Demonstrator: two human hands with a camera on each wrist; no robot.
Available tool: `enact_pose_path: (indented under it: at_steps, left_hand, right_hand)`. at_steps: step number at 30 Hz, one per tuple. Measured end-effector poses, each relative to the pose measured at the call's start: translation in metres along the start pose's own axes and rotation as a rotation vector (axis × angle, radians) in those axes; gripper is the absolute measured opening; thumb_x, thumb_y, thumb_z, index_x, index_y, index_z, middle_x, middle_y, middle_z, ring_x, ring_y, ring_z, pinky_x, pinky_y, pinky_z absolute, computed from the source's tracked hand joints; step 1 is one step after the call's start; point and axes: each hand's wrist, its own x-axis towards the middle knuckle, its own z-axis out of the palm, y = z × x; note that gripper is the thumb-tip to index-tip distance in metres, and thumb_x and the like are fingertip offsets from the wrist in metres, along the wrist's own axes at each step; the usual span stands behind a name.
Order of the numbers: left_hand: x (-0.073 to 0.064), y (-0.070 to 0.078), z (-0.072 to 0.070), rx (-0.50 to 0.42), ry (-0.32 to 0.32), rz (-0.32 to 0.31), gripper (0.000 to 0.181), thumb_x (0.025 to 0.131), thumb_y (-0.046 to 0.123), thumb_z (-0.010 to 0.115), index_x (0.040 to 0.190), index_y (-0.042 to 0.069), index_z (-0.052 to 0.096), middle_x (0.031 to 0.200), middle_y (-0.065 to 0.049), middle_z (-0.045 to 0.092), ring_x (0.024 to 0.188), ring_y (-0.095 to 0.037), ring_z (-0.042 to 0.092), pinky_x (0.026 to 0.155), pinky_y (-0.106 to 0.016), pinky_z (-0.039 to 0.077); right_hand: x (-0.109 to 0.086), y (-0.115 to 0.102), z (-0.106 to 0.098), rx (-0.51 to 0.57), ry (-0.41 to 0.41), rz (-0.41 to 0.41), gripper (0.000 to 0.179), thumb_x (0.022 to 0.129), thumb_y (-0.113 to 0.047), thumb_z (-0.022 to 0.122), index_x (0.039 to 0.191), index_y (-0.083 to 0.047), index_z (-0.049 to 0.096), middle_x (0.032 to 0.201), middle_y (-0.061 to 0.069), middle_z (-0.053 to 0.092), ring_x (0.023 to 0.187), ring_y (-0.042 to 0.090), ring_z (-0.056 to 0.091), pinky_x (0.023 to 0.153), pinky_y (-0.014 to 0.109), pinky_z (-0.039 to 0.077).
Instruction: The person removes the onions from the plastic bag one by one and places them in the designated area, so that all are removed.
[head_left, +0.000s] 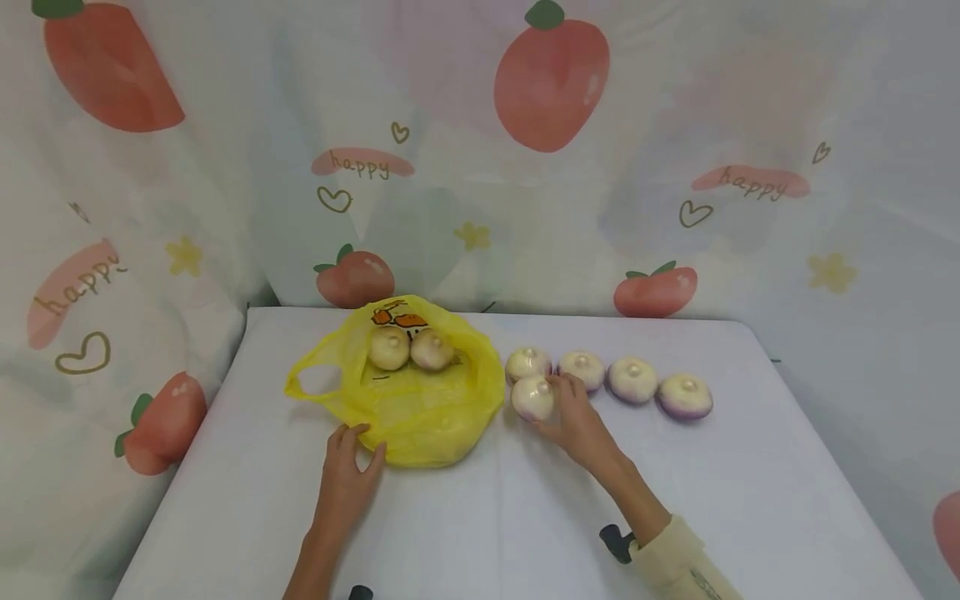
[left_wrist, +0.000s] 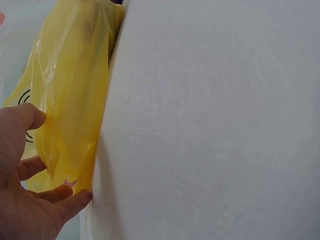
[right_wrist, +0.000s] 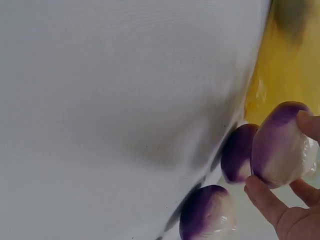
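Observation:
A yellow plastic bag (head_left: 427, 437) lies with its mouth spread wide. My left hand (head_left: 351, 475) holds its near left edge, thumb and fingers spread along the film; in the left wrist view the fingertips (left_wrist: 79, 201) are at the bag's lower corner. My right hand (head_left: 581, 425) grips a white-and-purple onion (head_left: 532, 398) just right of the bag. The right wrist view shows this onion (right_wrist: 280, 147) between thumb and fingers, its purple side toward the table. Two pale onions (head_left: 411, 348) sit inside the bag.
Behind and right of the held one, several more onions (head_left: 632, 381) form a row on the white table (head_left: 750, 500). A cloth printed with fruit (head_left: 551, 83) hangs at the back and sides. The bag's handle loop (head_left: 303, 379) reaches out left.

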Motion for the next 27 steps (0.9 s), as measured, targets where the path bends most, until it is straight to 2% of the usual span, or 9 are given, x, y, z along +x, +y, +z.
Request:
enact_pose_path:
  at_steps: [5, 9, 14, 21, 27]
  left_hand:
    - [-0.001, -0.001, 0.000, 0.001, 0.011, 0.009, 0.038, 0.086, 0.016, 0.068, 0.116, -0.005, 0.055, 0.125, -0.026, 0.043, 0.116, -0.040, 0.044, 0.096, -0.053, 0.039]
    - [-0.003, -0.002, -0.001, 0.001, -0.004, -0.015, 0.039, 0.087, 0.017, 0.067, 0.117, -0.004, 0.054, 0.126, -0.026, 0.042, 0.118, -0.040, 0.043, 0.098, -0.053, 0.038]
    - [-0.004, -0.003, -0.002, -0.002, -0.025, -0.045, 0.040, 0.088, 0.018, 0.066, 0.119, -0.003, 0.054, 0.129, -0.026, 0.041, 0.120, -0.040, 0.042, 0.099, -0.053, 0.037]
    - [-0.003, -0.002, -0.002, -0.003, -0.029, -0.045, 0.040, 0.088, 0.018, 0.066, 0.120, -0.003, 0.053, 0.129, -0.026, 0.040, 0.120, -0.040, 0.041, 0.099, -0.052, 0.037]
    - [-0.001, -0.002, 0.000, -0.005, -0.027, -0.039, 0.040, 0.088, 0.019, 0.065, 0.120, -0.003, 0.053, 0.130, -0.026, 0.040, 0.120, -0.040, 0.041, 0.099, -0.053, 0.037]
  right_hand:
    - [-0.009, 0.004, 0.005, 0.025, -0.041, 0.026, 0.064, 0.072, -0.009, 0.081, 0.123, 0.004, 0.044, 0.114, 0.024, 0.041, 0.088, 0.037, 0.057, 0.077, 0.048, 0.051]
    - [-0.015, 0.007, 0.010, 0.027, -0.105, 0.070, 0.065, 0.073, -0.010, 0.081, 0.125, 0.001, 0.044, 0.113, 0.021, 0.042, 0.090, 0.034, 0.056, 0.081, 0.046, 0.050]
    - [-0.022, 0.009, 0.014, 0.022, -0.163, 0.100, 0.068, 0.075, -0.013, 0.079, 0.130, -0.001, 0.040, 0.120, 0.020, 0.041, 0.093, 0.033, 0.056, 0.082, 0.046, 0.050]
    - [-0.023, 0.009, 0.013, 0.013, -0.153, 0.067, 0.072, 0.075, -0.013, 0.079, 0.132, 0.003, 0.038, 0.123, 0.024, 0.042, 0.100, 0.037, 0.055, 0.084, 0.047, 0.050]
    - [-0.022, 0.010, 0.012, 0.010, -0.157, 0.083, 0.079, 0.075, -0.012, 0.079, 0.136, 0.006, 0.033, 0.125, 0.026, 0.040, 0.109, 0.041, 0.051, 0.088, 0.048, 0.048]
